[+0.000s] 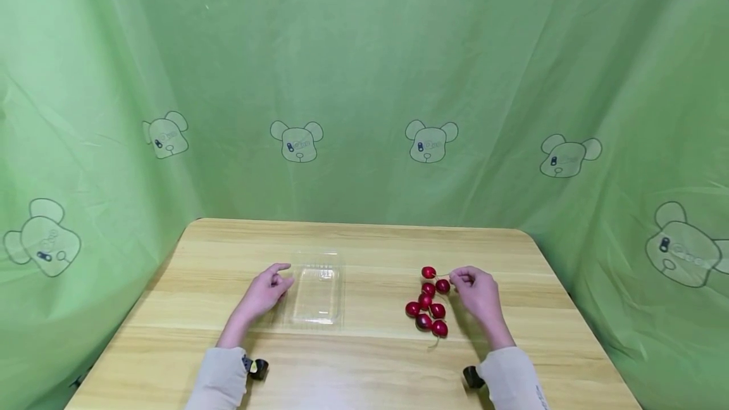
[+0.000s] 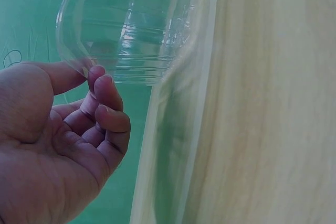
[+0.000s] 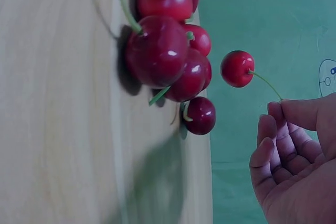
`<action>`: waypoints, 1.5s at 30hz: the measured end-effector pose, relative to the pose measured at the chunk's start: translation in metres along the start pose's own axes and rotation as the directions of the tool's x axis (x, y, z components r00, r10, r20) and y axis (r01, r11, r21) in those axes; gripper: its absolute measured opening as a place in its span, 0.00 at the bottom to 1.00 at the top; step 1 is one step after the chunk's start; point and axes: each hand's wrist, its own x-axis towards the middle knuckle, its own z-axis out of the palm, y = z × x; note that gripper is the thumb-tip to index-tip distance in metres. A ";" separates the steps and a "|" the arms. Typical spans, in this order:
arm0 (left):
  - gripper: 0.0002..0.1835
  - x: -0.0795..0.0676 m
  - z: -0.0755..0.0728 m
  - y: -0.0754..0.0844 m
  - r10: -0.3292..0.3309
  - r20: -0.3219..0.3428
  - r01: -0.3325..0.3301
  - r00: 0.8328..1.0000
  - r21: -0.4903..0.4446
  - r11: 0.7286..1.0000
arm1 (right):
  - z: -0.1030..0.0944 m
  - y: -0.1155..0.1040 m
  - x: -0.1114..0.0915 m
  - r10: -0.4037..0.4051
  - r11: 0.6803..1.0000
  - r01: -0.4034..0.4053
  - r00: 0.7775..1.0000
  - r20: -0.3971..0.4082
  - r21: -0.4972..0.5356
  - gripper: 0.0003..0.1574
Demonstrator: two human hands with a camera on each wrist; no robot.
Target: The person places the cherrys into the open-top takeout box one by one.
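My right hand [image 1: 474,290] pinches the thin green stem of a red cherry [image 3: 238,69] between thumb and forefinger. In the right wrist view that cherry hangs apart from the others, with the green curtain behind it. Several dark red cherries [image 1: 424,300] lie in a cluster on the table, just left of this hand, some with stems. At the left, a clear plastic container [image 1: 341,296] stands on the table. My left hand [image 1: 266,291] is at its left edge, thumb and forefinger pinching the rim in the left wrist view, the other fingers curled.
The light wood table [image 1: 376,372] has rounded far corners. A green curtain [image 1: 364,188] printed with bear heads hangs behind it and along both sides. Black wrist cameras sit below both hands, at the cuffs of light sleeves [image 1: 219,378].
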 end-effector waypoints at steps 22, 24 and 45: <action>0.27 0.002 0.000 0.003 0.015 0.002 -0.015 1.000 0.001 1.000 | 0.003 -0.021 0.001 -0.038 0.999 0.038 0.999 -0.011 0.029 0.16; 0.27 0.002 0.001 0.002 0.017 0.001 -0.017 1.000 0.006 1.000 | 0.003 -0.023 0.001 -0.036 0.999 0.036 0.999 -0.005 0.038 0.16; 0.28 0.001 0.001 0.000 0.014 0.007 -0.014 1.000 0.003 1.000 | 0.024 -0.049 -0.003 -0.037 0.993 0.032 0.999 0.040 0.116 0.14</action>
